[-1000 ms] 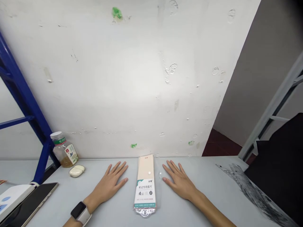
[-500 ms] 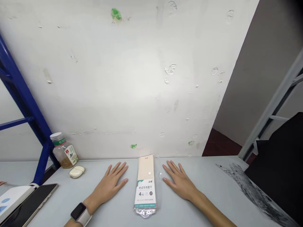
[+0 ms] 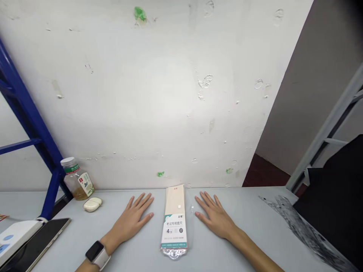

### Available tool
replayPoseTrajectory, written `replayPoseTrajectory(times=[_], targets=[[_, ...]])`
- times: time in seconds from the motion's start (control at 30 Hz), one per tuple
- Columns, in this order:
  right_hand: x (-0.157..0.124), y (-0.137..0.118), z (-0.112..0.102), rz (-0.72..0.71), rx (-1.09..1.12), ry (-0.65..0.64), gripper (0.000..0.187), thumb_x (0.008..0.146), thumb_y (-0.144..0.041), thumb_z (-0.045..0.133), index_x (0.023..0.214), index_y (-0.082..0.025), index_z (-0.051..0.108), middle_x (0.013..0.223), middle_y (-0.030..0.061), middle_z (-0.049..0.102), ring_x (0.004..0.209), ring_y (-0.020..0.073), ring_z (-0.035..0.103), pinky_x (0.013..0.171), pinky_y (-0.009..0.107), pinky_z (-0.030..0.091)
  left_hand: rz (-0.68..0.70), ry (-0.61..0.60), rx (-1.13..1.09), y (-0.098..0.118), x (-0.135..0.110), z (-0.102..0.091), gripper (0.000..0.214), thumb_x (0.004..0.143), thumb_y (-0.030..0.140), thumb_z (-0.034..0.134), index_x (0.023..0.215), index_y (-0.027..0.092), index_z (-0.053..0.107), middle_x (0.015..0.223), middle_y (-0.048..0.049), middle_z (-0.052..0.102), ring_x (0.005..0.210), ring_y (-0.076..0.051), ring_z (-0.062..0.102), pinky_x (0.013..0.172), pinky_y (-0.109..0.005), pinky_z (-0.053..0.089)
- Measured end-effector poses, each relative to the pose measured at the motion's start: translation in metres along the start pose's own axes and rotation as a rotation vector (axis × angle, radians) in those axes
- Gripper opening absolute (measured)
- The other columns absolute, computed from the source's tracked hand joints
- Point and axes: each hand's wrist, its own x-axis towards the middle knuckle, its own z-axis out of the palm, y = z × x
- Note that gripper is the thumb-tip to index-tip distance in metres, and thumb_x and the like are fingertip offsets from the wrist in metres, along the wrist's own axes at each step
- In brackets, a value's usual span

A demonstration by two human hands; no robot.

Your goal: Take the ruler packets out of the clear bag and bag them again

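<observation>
A ruler set [image 3: 175, 223] in a clear plastic sleeve lies flat on the grey tabletop [image 3: 147, 253], its long side pointing toward the wall. The upper part is cream, the lower part has a white and teal label. To the left of it my left hand [image 3: 133, 217] rests palm down with fingers spread, a watch [image 3: 95, 252] on its wrist. My right hand [image 3: 214, 215] lies palm down on the other side, fingers also spread. Neither hand touches the package, and both hold nothing.
At the left stand a jar [image 3: 78, 179] with a white lid and a small cream case [image 3: 92, 204]. A dark tablet [image 3: 36, 241] and a white box [image 3: 17, 238] lie near the left edge. Black fabric [image 3: 337, 200] covers the right side. Behind is a white wall [image 3: 159, 98].
Both hands and the package stay where they were. Only the view has shifted very slightly.
</observation>
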Motion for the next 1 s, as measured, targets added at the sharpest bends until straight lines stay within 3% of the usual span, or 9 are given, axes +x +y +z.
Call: replayPoseTrajectory(times=[1.0], targets=[[-0.0001,0.0003,-0.0001,0.0,0.005,0.005,0.071,0.092,-0.07,0.018,0.152,-0.033,0.02,0.162,-0.0015,0.01,0.149,0.0236,0.004,0.122,0.051,0.002,0.027,0.032,-0.029,-0.0029,0.0001,0.003,0.057,0.098,0.057,0.033,0.151,0.04,0.021,0.157,0.0046,0.027,0.145,-0.027,0.024,0.118,-0.051,0.016]])
